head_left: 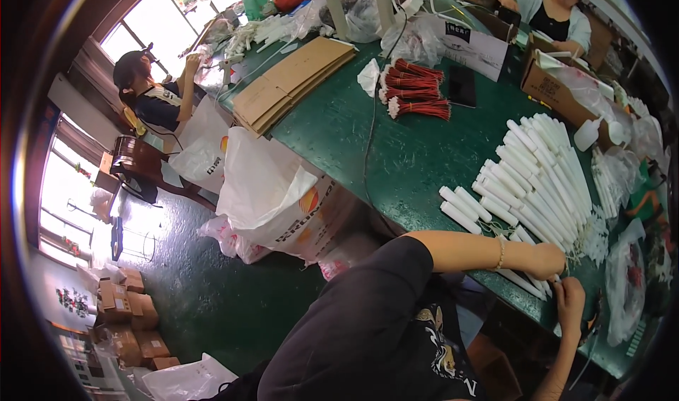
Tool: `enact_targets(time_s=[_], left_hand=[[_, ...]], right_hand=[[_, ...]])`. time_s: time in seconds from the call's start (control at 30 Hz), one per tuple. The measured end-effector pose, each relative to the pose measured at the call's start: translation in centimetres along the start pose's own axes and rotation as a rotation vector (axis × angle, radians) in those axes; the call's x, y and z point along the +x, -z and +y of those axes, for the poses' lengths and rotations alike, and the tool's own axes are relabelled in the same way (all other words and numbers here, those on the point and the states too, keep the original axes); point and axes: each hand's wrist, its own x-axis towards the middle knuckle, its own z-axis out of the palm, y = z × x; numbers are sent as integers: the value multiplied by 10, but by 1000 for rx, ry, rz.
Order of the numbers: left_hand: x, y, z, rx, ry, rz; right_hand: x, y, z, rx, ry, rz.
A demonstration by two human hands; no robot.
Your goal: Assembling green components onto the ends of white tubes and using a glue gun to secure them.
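My left hand (544, 261), with a beaded bracelet at its wrist, is closed over the near right part of the green table. Just in front of it, my right hand (570, 300) has its fingers pinched together, almost touching the left. Whatever lies between the fingertips is too small to make out. A large fanned pile of white tubes (527, 171) with thin pale wires at their near ends lies beyond my hands. A few more white tubes (522, 283) lie under and beside my left wrist. A dark tool with orange (589, 324) is partly hidden beside my right hand.
Bundles of red wires (414, 90) lie on the far green table (311, 136), near flattened cardboard (290, 83). Clear plastic bags (627, 281) crowd the right edge. A big white bag (283, 189) hangs at the left edge. Two other people sit beyond the table; stacked boxes (131, 316) stand on the floor.
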Motion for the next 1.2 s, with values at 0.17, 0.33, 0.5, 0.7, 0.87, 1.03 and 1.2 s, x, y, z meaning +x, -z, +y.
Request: enact_targets(time_s=[0.17,0.33,0.5,0.7,0.87,1.03,1.2], left_hand=[[-15,2,6,-6,-137,179],[-35,11,-7,66,-122,99],[-54,67,16,-89,-28,38],[-52,85,10,78,-29,282],[-33,67,15,409,-102,272],[-19,56,25,633,-111,208],[-18,57,26,643,-112,227]], right_hand=[[-8,10,-7,-125,-16,-50],[-5,12,-12,-218,-164,-68],[-19,10,-9,-115,-170,191],[-31,0,-15,6,-348,380],[-18,-7,-13,-4,-378,426],[6,-11,-6,-25,-391,448],[20,-20,15,-122,-220,495]])
